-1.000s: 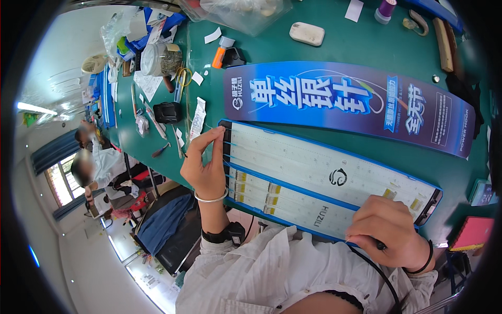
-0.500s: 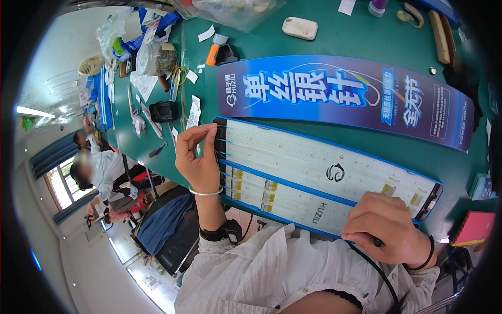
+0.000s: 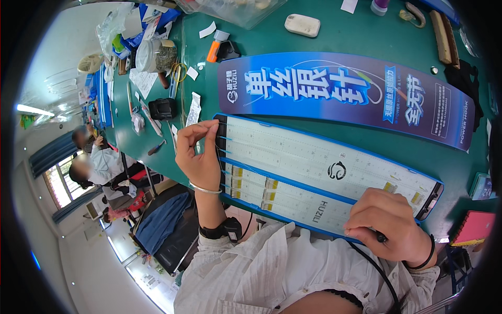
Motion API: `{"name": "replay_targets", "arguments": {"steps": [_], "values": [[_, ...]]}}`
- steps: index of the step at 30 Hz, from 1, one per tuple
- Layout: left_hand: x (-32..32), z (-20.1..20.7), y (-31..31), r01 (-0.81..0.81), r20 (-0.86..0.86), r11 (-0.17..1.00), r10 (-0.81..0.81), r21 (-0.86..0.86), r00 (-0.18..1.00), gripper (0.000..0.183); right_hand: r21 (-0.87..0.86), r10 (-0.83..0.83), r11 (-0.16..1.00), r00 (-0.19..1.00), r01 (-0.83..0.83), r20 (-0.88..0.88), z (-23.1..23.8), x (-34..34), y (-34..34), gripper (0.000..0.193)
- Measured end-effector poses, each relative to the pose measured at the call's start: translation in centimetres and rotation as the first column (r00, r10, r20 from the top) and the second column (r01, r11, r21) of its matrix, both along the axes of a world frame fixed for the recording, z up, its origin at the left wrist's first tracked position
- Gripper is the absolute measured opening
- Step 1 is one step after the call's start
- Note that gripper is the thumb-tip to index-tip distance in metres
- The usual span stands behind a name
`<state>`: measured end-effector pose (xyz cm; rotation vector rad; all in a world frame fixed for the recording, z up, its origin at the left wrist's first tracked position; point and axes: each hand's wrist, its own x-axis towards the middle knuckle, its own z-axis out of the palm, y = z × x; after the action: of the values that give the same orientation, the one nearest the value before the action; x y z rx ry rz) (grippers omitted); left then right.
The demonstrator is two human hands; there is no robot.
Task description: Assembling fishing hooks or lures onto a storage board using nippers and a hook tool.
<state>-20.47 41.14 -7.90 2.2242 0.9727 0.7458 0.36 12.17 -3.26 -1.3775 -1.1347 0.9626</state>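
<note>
A long, shallow fishing rig box (image 3: 298,149) with blue edges and white ruled panels lies across the table edge before me. Thin lines fan out from the black strip (image 3: 221,137) at its left end, and small yellowish hook rows (image 3: 270,192) sit on the near panel. My left hand (image 3: 198,157) pinches thumb and forefinger together at the far left corner; whatever lies between them is too fine to make out. Over the right part of the near panel, my right hand (image 3: 384,222) is closed around a tool whose black rounded end (image 3: 381,237) sticks out.
Beyond the box lies a long blue-purple printed sleeve (image 3: 334,111). A white eraser-like block (image 3: 302,25), an orange-and-grey bottle (image 3: 215,48), a black holder (image 3: 162,109) and a clear jar (image 3: 151,56) stand farther off. A red notebook (image 3: 473,228) lies right. Two people sit at the far left.
My right hand has shifted very slightly right and up. My left hand keeps its pinch at the corner, a touch higher.
</note>
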Motion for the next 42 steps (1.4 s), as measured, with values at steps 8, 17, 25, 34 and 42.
{"name": "replay_targets", "arguments": {"steps": [8,17,25,34,42], "values": [[0.4,0.9,-0.4,0.066,-0.088,0.994,-0.058,0.091,0.994,0.022,0.004,-0.008,1.0,1.0,0.008,0.012,0.2,-0.1,-0.2,0.018],[5.1,6.5,-6.2,0.407,0.089,0.885,-0.398,-0.227,0.913,0.017,0.024,-0.267,0.963,0.941,0.268,0.206,1.8,1.5,-1.2,0.019],[10.4,7.0,-9.8,0.714,-0.035,0.667,-0.735,-0.214,0.677,0.017,0.094,-0.443,0.868,0.675,0.488,0.59,2.2,1.7,-2.6,0.02],[12.0,6.2,-14.0,0.668,-0.133,0.712,-0.699,-0.216,0.703,0.016,0.134,-0.492,0.817,0.557,0.561,0.669,2.7,3.4,-5.3,0.014],[12.9,5.1,-15.0,0.649,-0.137,0.724,-0.685,-0.233,0.715,0.021,0.142,-0.701,0.627,0.476,0.766,0.531,0.7,4.5,-7.2,0.045]]}}
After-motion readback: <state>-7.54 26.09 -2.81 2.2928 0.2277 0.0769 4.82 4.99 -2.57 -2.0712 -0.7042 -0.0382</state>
